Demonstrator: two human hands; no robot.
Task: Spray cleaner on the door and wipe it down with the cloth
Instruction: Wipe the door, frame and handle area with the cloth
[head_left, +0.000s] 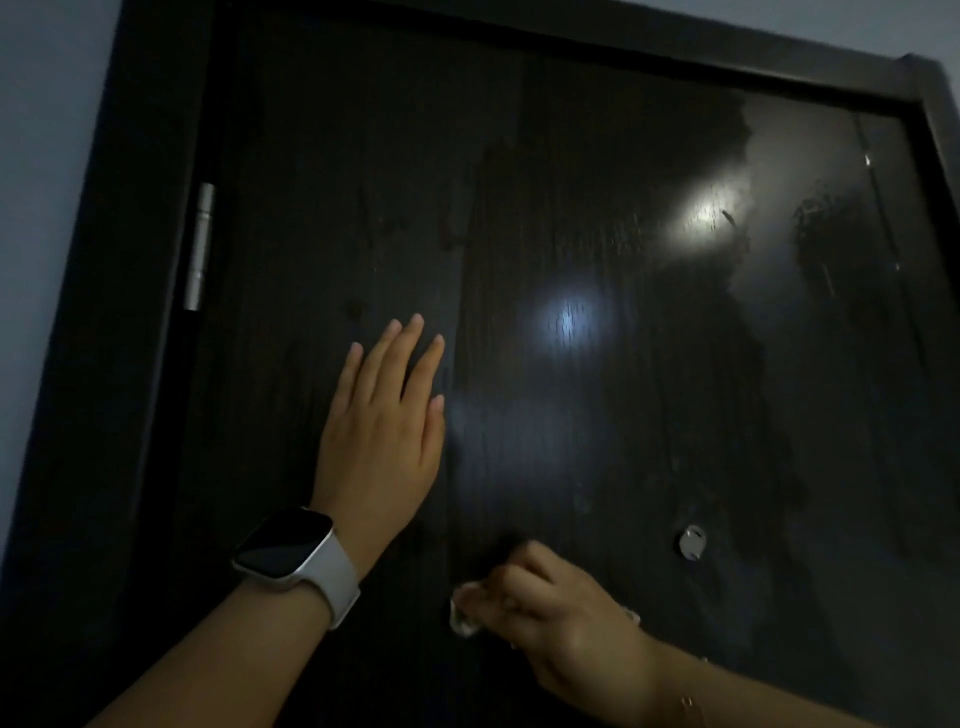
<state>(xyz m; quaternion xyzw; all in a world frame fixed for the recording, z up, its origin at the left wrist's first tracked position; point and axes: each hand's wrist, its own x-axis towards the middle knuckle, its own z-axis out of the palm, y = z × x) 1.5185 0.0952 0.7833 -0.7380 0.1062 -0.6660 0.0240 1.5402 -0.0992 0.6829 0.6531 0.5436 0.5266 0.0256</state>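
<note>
A dark wood-grain door (571, 208) fills the view, with wet smears and hazy streaks across its upper right part. My left hand (384, 426) lies flat against the door with straight fingers, a white smartwatch on its wrist. Lower down, my right hand (561, 618) grips a pale cloth (464, 616) bunched under its curled fingers and presses it to the door. Only a small edge of the cloth shows past the knuckles. No spray bottle is in view.
A silver hinge (200, 247) sits on the door's left edge inside the black frame (119, 312). A small round metal fitting (692, 542) is on the door to the right of my right hand. Pale wall lies left of the frame.
</note>
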